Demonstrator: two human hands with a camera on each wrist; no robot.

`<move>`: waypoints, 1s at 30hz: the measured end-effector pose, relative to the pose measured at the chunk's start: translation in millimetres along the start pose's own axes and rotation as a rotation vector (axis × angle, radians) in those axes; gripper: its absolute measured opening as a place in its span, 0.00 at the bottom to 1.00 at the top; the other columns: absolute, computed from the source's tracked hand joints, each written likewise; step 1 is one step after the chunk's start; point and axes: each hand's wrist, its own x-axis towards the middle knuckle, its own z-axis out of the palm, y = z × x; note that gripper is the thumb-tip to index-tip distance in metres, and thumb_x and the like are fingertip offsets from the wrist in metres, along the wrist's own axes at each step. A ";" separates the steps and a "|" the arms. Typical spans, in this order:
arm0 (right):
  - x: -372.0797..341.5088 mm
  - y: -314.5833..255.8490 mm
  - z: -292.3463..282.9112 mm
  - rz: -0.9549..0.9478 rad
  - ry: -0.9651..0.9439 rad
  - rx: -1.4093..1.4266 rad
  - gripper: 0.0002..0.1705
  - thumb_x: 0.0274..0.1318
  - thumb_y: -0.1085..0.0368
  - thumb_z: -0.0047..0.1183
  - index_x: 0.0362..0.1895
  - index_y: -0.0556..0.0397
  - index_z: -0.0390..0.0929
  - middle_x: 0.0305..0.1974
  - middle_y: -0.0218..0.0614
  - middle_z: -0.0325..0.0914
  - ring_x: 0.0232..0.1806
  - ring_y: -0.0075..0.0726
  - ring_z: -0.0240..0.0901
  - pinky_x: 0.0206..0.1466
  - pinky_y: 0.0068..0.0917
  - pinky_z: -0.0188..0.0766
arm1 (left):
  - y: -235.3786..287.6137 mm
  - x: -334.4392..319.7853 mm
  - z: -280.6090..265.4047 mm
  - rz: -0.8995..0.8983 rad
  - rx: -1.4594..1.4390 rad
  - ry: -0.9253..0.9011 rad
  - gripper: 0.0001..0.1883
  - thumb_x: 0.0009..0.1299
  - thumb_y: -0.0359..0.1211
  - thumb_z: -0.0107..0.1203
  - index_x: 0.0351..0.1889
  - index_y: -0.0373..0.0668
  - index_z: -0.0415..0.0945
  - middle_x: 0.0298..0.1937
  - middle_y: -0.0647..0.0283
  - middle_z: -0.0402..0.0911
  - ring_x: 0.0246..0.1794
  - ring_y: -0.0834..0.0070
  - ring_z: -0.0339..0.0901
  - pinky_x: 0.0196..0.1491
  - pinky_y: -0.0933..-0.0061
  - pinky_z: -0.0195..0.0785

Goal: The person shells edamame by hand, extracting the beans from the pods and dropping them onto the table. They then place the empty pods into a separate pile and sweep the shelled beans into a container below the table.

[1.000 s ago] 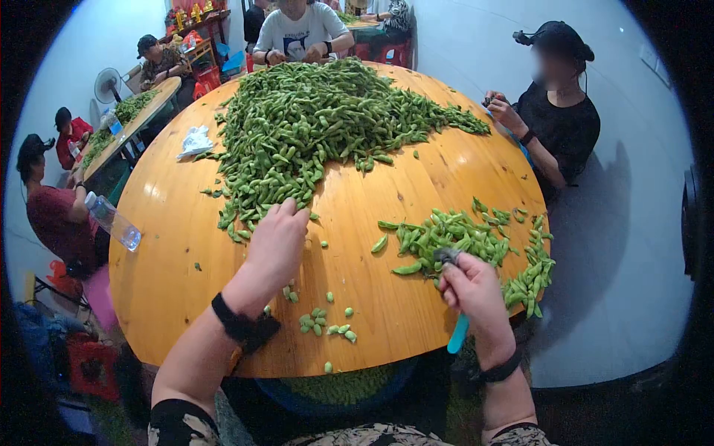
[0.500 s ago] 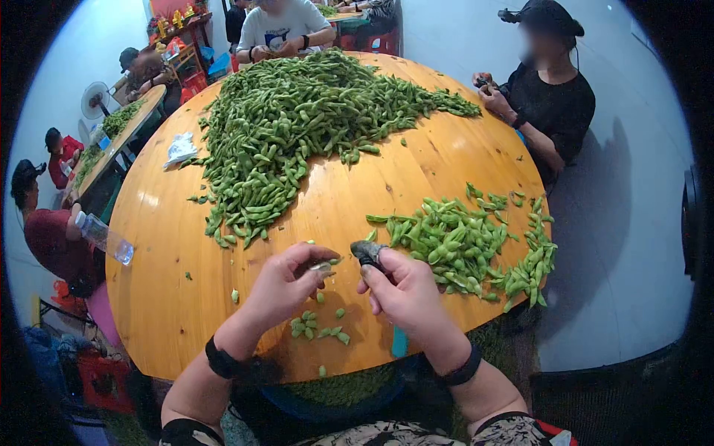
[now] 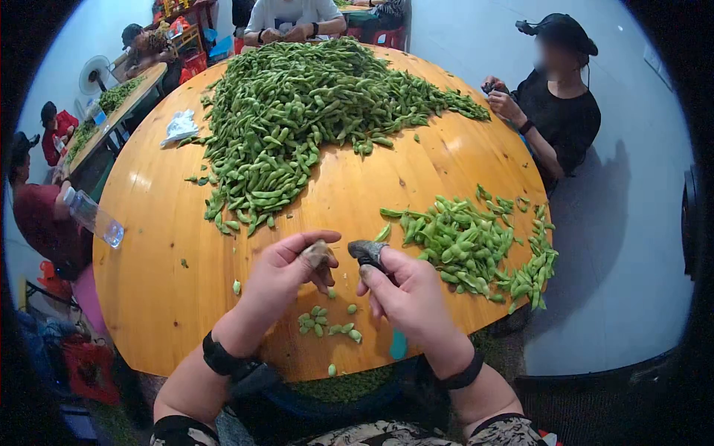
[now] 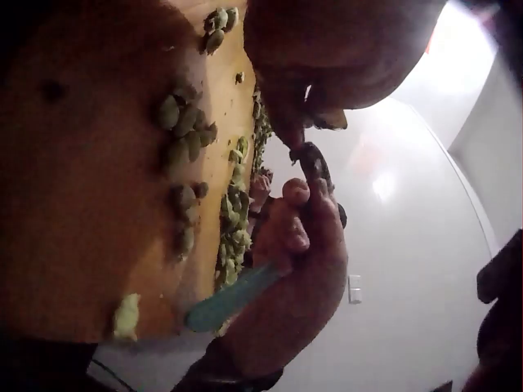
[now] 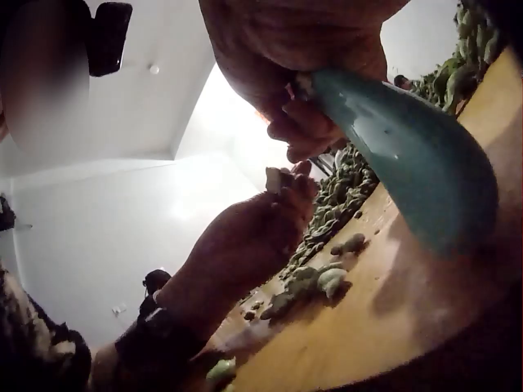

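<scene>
My left hand (image 3: 275, 271) is raised over the near middle of the table. Its thumb, with a pale cover on the tip, folds in against bent fingers; I cannot tell whether a pod is between them. Close on the right, my right hand (image 3: 405, 290) grips a tool with a teal handle (image 5: 409, 155), which juts out below the fist. A dark grey finger cover (image 3: 364, 251) points from this hand toward the left fingertips. Several shelled green beans (image 3: 316, 320) lie on the table below the hands. The soybean pods (image 3: 461, 241) by the right hand form a smaller, lighter heap.
A large heap of soybean pods (image 3: 297, 111) spreads across the far half of the round wooden table (image 3: 160, 297). White crumpled tissue (image 3: 178, 128) and a plastic bottle (image 3: 95, 217) are on the left. A person in black (image 3: 558, 111) sits at the right. Below the near edge stands a tub (image 3: 342, 388).
My left hand has come back from the big heap toward me, a pod showing in it half a second ago. My right hand has moved left from the smaller heap to meet it.
</scene>
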 end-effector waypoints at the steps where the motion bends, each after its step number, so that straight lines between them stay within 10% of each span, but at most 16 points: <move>1: 2.7 -0.2 0.5 0.001 0.000 -0.001 0.13 0.62 0.68 0.44 0.48 0.60 0.73 0.26 0.27 0.75 0.17 0.12 0.65 0.19 0.12 0.60 | -2.4 -0.4 0.4 0.030 0.087 -0.033 0.15 0.72 0.30 0.48 0.55 0.36 0.71 0.35 0.64 0.78 0.30 0.78 0.77 0.35 0.79 0.72; 10: 11.8 10.5 2.1 0.154 -0.165 0.178 0.09 0.63 0.67 0.45 0.42 0.57 0.75 0.26 0.25 0.76 0.17 0.10 0.65 0.18 0.09 0.59 | -13.8 -2.9 3.1 0.496 0.932 -0.023 0.24 0.64 0.21 0.52 0.61 0.38 0.67 0.35 0.54 0.78 0.32 0.67 0.78 0.38 0.71 0.72; 19: 13.7 16.3 4.8 0.157 -0.153 0.197 0.07 0.63 0.67 0.45 0.38 0.55 0.75 0.25 0.25 0.75 0.17 0.10 0.65 0.17 0.10 0.58 | -18.5 -2.4 5.6 0.554 0.985 -0.029 0.23 0.63 0.20 0.49 0.58 0.33 0.65 0.40 0.47 0.76 0.38 0.52 0.77 0.39 0.64 0.72; 30: 17.8 25.0 11.3 0.076 -0.046 0.131 0.06 0.59 0.70 0.46 0.34 0.56 0.76 0.21 0.21 0.70 0.23 0.13 0.63 0.25 0.16 0.60 | -22.4 4.4 2.3 0.532 0.903 -0.024 0.18 0.66 0.21 0.48 0.55 0.34 0.69 0.40 0.51 0.79 0.37 0.64 0.79 0.41 0.70 0.72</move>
